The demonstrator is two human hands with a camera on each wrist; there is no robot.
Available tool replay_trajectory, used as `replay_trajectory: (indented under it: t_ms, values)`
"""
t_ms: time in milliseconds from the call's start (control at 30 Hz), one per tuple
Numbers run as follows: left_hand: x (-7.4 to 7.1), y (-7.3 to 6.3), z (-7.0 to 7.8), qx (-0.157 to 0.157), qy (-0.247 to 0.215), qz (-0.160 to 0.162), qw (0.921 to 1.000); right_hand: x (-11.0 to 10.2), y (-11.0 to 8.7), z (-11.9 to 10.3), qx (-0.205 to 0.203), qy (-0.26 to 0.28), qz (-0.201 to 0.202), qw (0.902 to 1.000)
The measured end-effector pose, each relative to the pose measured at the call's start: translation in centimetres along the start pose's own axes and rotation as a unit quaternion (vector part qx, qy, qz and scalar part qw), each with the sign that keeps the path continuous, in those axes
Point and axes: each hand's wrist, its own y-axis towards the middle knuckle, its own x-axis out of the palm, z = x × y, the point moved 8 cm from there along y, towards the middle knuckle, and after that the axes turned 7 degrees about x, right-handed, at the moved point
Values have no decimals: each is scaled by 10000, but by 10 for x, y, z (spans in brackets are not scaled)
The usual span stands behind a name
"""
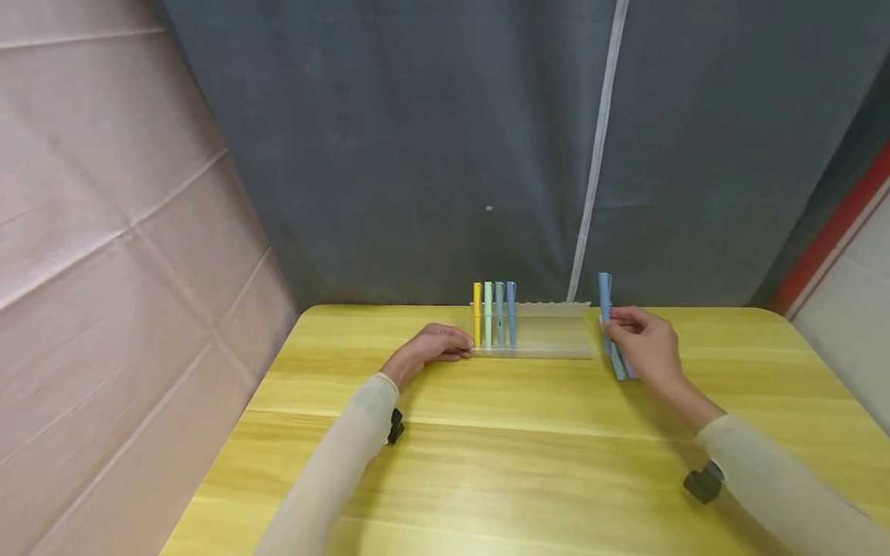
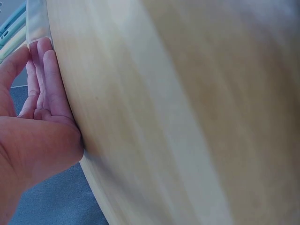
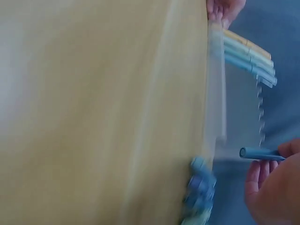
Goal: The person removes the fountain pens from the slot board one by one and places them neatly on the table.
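A clear pen rack (image 1: 556, 338) with a notched back edge stands near the table's far side. At its left end, yellow, mint, teal and blue pens (image 1: 512, 313) lean in a row. My left hand (image 1: 434, 344) pinches the rack's left end between thumb and fingers; the left wrist view shows those fingers fairly straight along its edge. To the right of the rack, my right hand (image 1: 647, 344) holds a light blue pen (image 1: 604, 292) upright, above the table in the right wrist view. Below it lie several more pens (image 3: 199, 187), blurred and partly hidden by the hand in the head view.
The wooden table (image 1: 487, 463) has its far edge against a dark grey curtain (image 1: 389, 154). A pale draped wall (image 1: 104, 270) rises on the left. At the right are a red strip (image 1: 834, 232) and a white panel.
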Motion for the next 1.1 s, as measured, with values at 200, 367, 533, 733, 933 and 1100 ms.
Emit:
replay_trajectory:
  t_ms: [200, 367, 533, 733, 933, 1100]
  values:
    - [3, 0, 1, -6, 28, -95, 10000, -41, -6, 44, 425, -346, -36, 9985]
    - [2, 0, 3, -17, -7, -38, 10000, -67, -2, 65, 585, -889, 53, 9943]
    - [-4, 0, 4, -2, -35, 64, 10000, -74, 2, 77, 688, -1543, 112, 9856]
    - [-5, -3, 1, 12, 42, 28, 10000, -67, 6, 81, 640, -2085, -44, 9759]
    - [-4, -5, 2, 45, 103, -7, 9999, -66, 12, 82, 554, -2279, -179, 9719]
    - [-3, -4, 3, 74, 129, -33, 9999, -68, 13, 80, 369, -2501, -287, 9671]
